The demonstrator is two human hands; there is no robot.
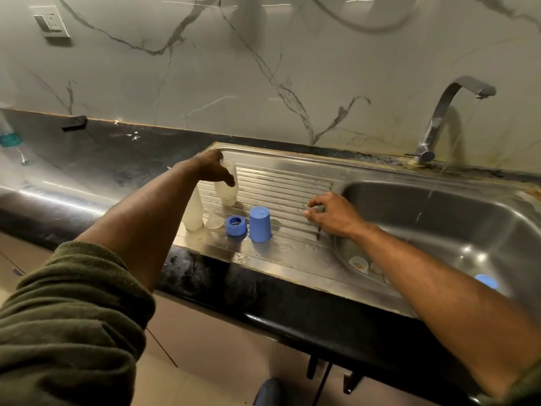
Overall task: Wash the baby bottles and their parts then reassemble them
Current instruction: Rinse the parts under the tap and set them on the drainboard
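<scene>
Steel drainboard, left hand gripping bottle

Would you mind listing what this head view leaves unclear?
- Second bottle: partly hidden behind the left forearm.
- Items in the sink basin, pale pieces and a blue part: blurred, partly covered by the right arm.
- Right hand: fingertip contact with the drainboard is unclear.

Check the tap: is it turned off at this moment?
No, a thin stream of water falls from the spout of the tap into the sink basin.
</scene>
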